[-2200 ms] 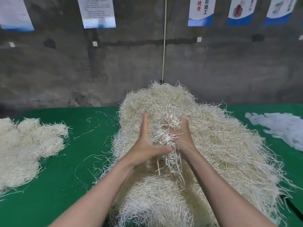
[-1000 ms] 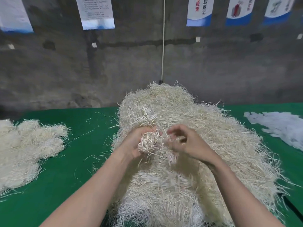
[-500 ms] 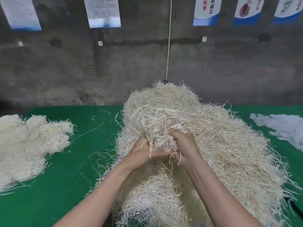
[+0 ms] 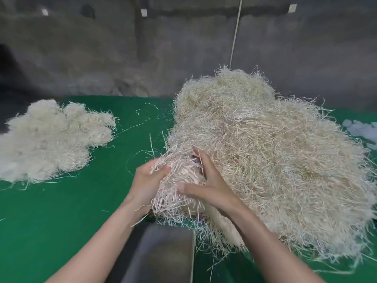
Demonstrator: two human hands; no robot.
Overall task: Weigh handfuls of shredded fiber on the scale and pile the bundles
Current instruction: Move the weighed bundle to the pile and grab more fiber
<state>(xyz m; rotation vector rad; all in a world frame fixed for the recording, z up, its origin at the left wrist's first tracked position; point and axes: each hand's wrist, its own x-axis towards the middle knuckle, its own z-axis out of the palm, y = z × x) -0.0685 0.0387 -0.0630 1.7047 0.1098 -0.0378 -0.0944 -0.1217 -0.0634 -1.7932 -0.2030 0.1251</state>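
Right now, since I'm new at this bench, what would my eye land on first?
The big heap of shredded fiber fills the right of the green table. At its near edge the left hand grips a handful, the right hand pressing against it; a smaller, paler pile lies far left.

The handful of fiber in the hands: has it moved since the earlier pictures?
Yes. The handful moved left, toward the person: from the middle of the big heap to its left edge, near the grey tray.
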